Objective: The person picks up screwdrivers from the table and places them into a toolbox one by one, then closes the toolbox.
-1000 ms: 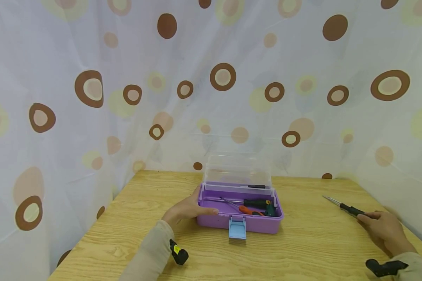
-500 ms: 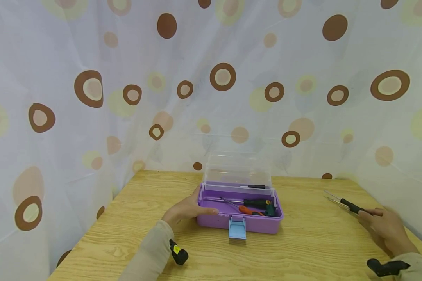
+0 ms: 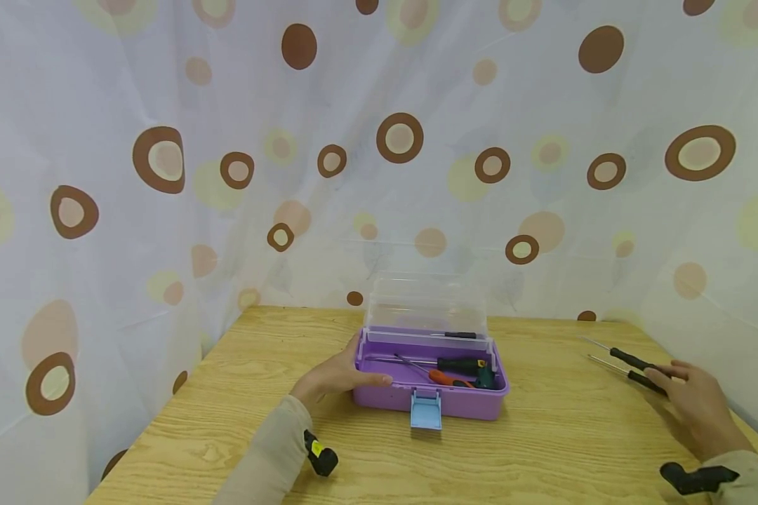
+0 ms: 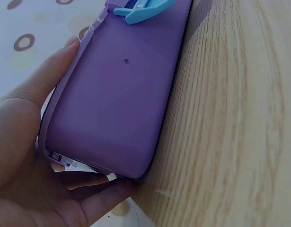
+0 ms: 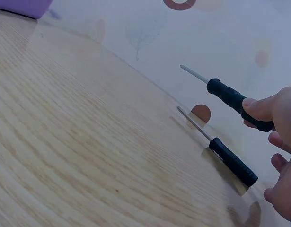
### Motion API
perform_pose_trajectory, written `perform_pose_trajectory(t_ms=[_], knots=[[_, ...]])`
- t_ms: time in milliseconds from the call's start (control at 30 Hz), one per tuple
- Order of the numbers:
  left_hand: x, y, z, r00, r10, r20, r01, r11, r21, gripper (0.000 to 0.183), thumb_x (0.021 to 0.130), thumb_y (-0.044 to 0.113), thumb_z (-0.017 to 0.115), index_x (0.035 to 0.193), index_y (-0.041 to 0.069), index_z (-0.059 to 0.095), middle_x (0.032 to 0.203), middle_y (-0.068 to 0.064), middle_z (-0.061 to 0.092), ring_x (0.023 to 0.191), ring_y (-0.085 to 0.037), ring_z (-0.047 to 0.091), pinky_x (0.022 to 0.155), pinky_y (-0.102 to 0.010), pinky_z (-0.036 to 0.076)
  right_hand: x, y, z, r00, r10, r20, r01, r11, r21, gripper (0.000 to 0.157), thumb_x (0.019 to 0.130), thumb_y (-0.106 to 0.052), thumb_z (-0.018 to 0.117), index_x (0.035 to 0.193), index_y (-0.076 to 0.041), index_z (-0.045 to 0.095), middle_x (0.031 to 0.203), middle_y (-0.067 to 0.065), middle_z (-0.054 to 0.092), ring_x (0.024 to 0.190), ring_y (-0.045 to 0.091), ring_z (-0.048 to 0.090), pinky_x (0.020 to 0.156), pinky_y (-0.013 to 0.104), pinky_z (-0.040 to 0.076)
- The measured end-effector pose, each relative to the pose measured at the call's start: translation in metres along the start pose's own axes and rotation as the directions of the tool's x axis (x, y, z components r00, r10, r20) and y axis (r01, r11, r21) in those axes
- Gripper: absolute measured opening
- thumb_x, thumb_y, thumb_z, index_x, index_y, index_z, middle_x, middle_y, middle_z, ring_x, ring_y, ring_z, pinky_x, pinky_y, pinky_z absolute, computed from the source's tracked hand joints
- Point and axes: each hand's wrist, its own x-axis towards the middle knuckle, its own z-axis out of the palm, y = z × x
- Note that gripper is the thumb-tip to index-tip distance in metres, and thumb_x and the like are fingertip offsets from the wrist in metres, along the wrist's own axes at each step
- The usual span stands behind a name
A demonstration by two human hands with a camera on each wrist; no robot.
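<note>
A purple toolbox [image 3: 385, 398] with a raised clear lid [image 3: 426, 301] sits mid-table. My left hand [image 3: 335, 375] grips its left end, thumb over the front rim and fingers round the end; the left wrist view shows the toolbox wall [image 4: 112, 94] close up. Far to the right, my right hand [image 3: 701, 403] pinches a black-handled screwdriver [image 5: 228, 97] by the rear of its handle, off the table. Just below it a second black-handled screwdriver [image 5: 233, 161] lies on the table, apart from the fingers.
Inside the toolbox are a larger dark-handled screwdriver [image 3: 457, 365], an orange-handled tool [image 3: 445, 379] and a dark green piece [image 3: 485, 379]. A small black handle [image 3: 460, 335] shows at the back. A blue latch [image 3: 426, 412] hangs down in front. Patterned curtain [image 3: 448, 196] borders the wooden table [image 3: 543, 449].
My right hand has lifted one screwdriver up and slightly right; the other now shows separately on the table below. The left hand and toolbox have stayed in place.
</note>
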Motion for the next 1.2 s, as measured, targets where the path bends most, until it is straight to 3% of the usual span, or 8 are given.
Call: perform_pose_trajectory(t_ms=[167, 567, 867, 1200], knots=[[-0.001, 0.0, 0.0, 1.0, -0.013, -0.003, 0.013, 1.0, 0.01, 0.126, 0.082, 0.041, 0.088, 0.166, 0.015, -0.002, 0.165, -0.019, 0.024, 0.149, -0.04, 0.027, 0.12, -0.062, 0.017, 0.0, -0.009, -0.001, 0.996, -0.085, -0.019, 0.085, 0.996, -0.032, 0.078, 0.109, -0.046, 0.045, 0.138, 0.026, 0.04, 0.159, 0.042, 0.01, 0.142, 0.066, 0.001, 0.105, 0.08, 0.015], [-0.001, 0.0, 0.0, 1.0, -0.012, -0.003, 0.012, 1.0, 0.016, 0.123, 0.083, 0.038, 0.087, 0.166, 0.015, -0.001, 0.166, -0.018, 0.023, 0.149, -0.04, 0.027, 0.119, -0.062, 0.018, -0.003, -0.033, 0.001, 0.994, -0.108, 0.015, 0.107, 0.991, 0.079, 0.082, 0.109, -0.046, 0.046, 0.147, 0.024, 0.028, 0.164, 0.035, 0.0, 0.144, 0.063, -0.005, 0.103, 0.082, 0.018], [-0.001, 0.001, 0.0, 1.0, -0.007, -0.004, 0.008, 1.0, 0.012, 0.124, 0.083, 0.039, 0.087, 0.166, 0.015, -0.002, 0.165, -0.019, 0.024, 0.148, -0.04, 0.028, 0.12, -0.061, 0.019, -0.003, -0.041, 0.007, 0.988, -0.153, 0.008, 0.151, 0.983, 0.105, 0.078, 0.109, -0.044, 0.048, 0.144, 0.024, 0.035, 0.166, 0.031, 0.001, 0.145, 0.062, -0.005, 0.103, 0.082, 0.018], [0.0, 0.0, 0.0, 1.0, 0.01, -0.003, -0.01, 1.0, 0.003, 0.123, 0.083, 0.036, 0.087, 0.166, 0.015, -0.002, 0.165, -0.019, 0.025, 0.148, -0.04, 0.028, 0.119, -0.062, 0.018, -0.002, -0.049, 0.015, 0.982, -0.189, -0.006, 0.188, 0.972, 0.141, 0.075, 0.11, -0.039, 0.05, 0.148, 0.023, 0.03, 0.167, 0.03, 0.002, 0.147, 0.06, -0.005, 0.104, 0.082, 0.017]])
